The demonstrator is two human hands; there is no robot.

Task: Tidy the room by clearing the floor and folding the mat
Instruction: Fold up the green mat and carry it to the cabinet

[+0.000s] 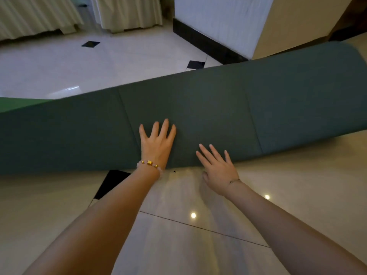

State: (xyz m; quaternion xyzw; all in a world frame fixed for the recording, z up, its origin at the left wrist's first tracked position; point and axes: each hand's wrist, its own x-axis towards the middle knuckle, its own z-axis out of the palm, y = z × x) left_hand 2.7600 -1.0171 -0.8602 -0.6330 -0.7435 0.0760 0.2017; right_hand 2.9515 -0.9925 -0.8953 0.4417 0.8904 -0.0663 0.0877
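A long dark green mat (pixel 218 104) lies folded in a band across the tiled floor, from the left edge to the upper right, with crease lines across it. My left hand (pixel 156 143) rests flat on the mat near its front edge, fingers spread, a beaded bracelet on the wrist. My right hand (pixel 216 167) is open too, fingers on the mat's front edge and palm over the floor. Neither hand grips anything. A brighter green patch (pixel 17 103) of mat shows behind the band at the far left.
Glossy pale floor tiles (pixel 198 225) with small black diamond insets (pixel 195 64) surround the mat. A white block with a dark base (pixel 214 26) stands at the back right. Pleated cloth skirts (pixel 127 12) hang at the back left.
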